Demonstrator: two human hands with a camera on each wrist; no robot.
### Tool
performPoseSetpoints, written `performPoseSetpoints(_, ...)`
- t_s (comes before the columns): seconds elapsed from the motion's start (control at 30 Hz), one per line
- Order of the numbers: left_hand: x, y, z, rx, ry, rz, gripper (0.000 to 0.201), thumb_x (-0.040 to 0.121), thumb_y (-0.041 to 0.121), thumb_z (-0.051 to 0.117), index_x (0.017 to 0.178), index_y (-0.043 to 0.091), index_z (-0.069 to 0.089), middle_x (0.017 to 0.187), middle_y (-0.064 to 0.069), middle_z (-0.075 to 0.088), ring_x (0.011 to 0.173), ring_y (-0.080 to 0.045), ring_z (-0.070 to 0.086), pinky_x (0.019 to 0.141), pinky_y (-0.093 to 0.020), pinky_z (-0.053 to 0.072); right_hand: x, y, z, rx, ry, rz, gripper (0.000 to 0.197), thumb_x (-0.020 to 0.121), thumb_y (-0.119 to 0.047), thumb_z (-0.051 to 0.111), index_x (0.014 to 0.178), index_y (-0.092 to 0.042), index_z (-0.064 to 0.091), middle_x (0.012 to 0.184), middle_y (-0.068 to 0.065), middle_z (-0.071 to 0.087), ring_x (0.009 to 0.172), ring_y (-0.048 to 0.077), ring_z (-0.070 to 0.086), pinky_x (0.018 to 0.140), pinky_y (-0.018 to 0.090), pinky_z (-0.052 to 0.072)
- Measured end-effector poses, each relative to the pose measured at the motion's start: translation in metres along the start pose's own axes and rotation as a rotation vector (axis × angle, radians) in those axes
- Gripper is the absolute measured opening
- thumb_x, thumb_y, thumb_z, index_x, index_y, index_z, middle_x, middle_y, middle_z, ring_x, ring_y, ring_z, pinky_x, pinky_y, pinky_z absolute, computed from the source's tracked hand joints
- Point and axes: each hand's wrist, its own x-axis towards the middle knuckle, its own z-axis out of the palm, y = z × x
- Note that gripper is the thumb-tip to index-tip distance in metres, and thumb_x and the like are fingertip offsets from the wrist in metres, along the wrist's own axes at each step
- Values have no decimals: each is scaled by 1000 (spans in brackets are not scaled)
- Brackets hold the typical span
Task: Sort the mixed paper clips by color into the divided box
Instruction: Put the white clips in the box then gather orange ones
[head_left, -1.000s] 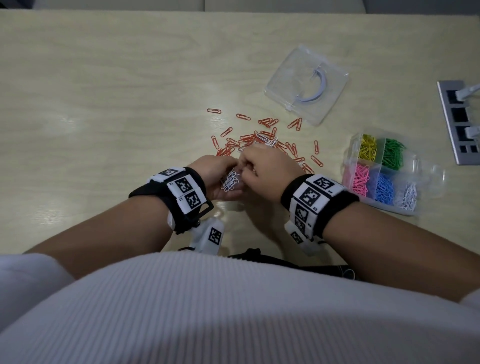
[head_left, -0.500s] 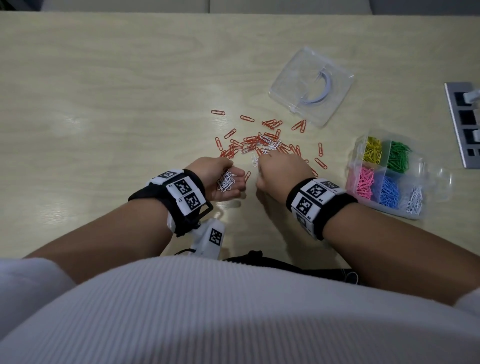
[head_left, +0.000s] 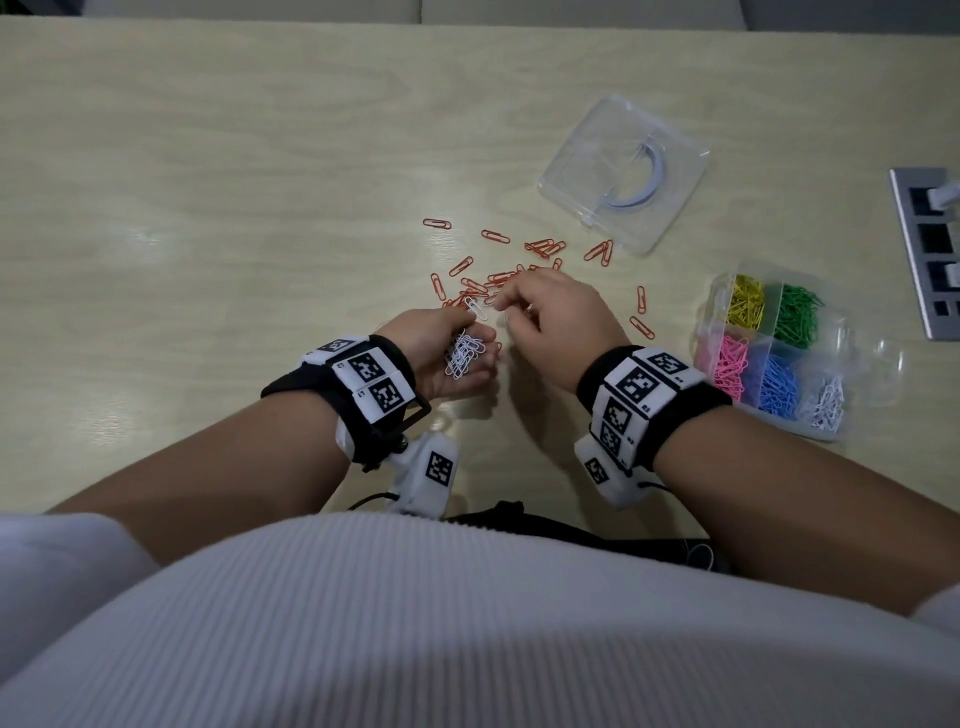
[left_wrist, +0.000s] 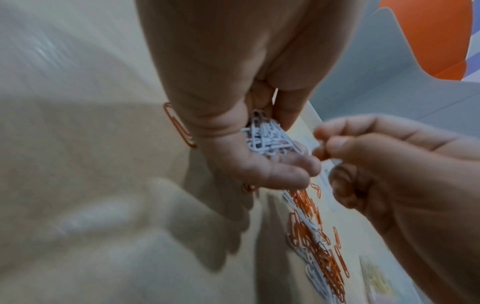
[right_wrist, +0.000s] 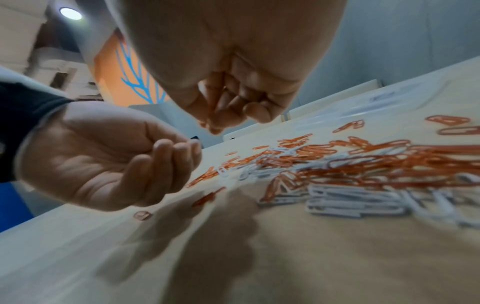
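Left hand (head_left: 441, 353) cupped white clips (head_left: 464, 355) | right hand (head_left: 553, 317) pinched one white clip (head_left: 478, 310) | orange clips (head_left: 540, 247) lay scattered on table (head_left: 208, 208)

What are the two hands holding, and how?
The left hand cups a bunch of white paper clips in its palm with its fingers curled. The right hand has its fingertips pinched together; whether they hold a clip cannot be told.

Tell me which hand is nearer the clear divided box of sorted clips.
Right. The right hand hovers over the orange pile, left of the clear divided box; the left hand is farther left, cupping white clips.
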Motion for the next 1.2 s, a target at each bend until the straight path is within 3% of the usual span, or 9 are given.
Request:
performPoseSetpoints(0.13, -1, -1, -3, 13, 24, 1, 37, 101, 29, 37, 74, 12, 57, 57, -4, 60, 44, -11, 58, 46, -21, 53, 4, 15, -4, -365, -196, 134, 23, 91, -19, 47, 109, -20, 61, 114, 5, 56, 100, 27, 57, 86, 38, 48)
performPoseSetpoints(0.2, -1, -1, -5, 14, 36, -5, 37, 101, 29, 38, 73, 12, 57, 59, -5, 58, 42, -12, 56, 44, -20, 52, 4, 17, -8, -441, -196, 146, 24, 91, -20, 47, 111, -18, 59, 114, 6, 55, 98, 28, 57, 82, 38, 48)
performPoseSetpoints(0.33, -1, -2, -8, 4, 58, -10, 34, 100, 28, 39, 75, 13, 56, 56, -3, 58, 42, -11, 56, 44, -19, 52, 8, 11, -11, -430, -169, 115, 22, 92, -23, 47, 110, -15, 58, 113, 7, 54, 95, 27, 56, 81, 38, 48)
performPoseSetpoints(0.47, -2, -1, -7, 15, 63, 0, 33, 101, 28, 39, 76, 12, 56, 54, -3, 58, 41, -11, 56, 45, -19, 52, 12, -2, 2, -467, -256, 55, 34, 92, -37, 54, 117, -14, 56, 118, 6, 54, 107, 26, 55, 88, 36, 45)
performPoseSetpoints(0.63, -2, 0, -11, 31, 72, 3, 35, 100, 28, 38, 75, 12, 57, 56, -3, 60, 43, -10, 57, 46, -20, 53, 15, -10, 10, -581, -295, 46, 27, 91, -15, 53, 116, -7, 54, 116, 12, 57, 104, 30, 58, 82, 36, 47)
performPoseSetpoints(0.8, 0, 1, -17, 31, 84, -8, 33, 100, 27, 38, 80, 12, 60, 63, -6, 63, 50, -12, 61, 56, -24, 55, 16, -9, 8, -484, -240, 141, 19, 88, -15, 54, 106, -11, 51, 101, 10, 62, 90, 30, 59, 69, 33, 42)
performPoseSetpoints(0.9, 1, 1, -20, 25, 91, -7, 32, 99, 27, 39, 81, 12, 61, 64, -6, 63, 51, -13, 61, 56, -24, 55, 19, -6, 8, -457, -229, 161, 22, 90, -29, 58, 106, -13, 54, 102, 6, 60, 94, 27, 59, 75, 33, 46)
performPoseSetpoints(1.07, 2, 1, -21, 16, 92, -14, 32, 99, 25, 38, 79, 11, 60, 65, -7, 61, 52, -13, 60, 55, -24, 54, 23, -7, 15, -453, -210, -97, 29, 93, -33, 52, 117, -17, 59, 113, 5, 56, 105, 26, 55, 86, 36, 45)
performPoseSetpoints(1.2, 2, 2, -22, 16, 106, -8, 32, 99, 24, 39, 78, 11, 60, 63, -6, 61, 51, -12, 60, 57, -24, 54, 27, -11, 18, -471, -250, -55, 33, 92, -37, 54, 116, -15, 59, 115, 5, 55, 106, 25, 55, 87, 35, 46)
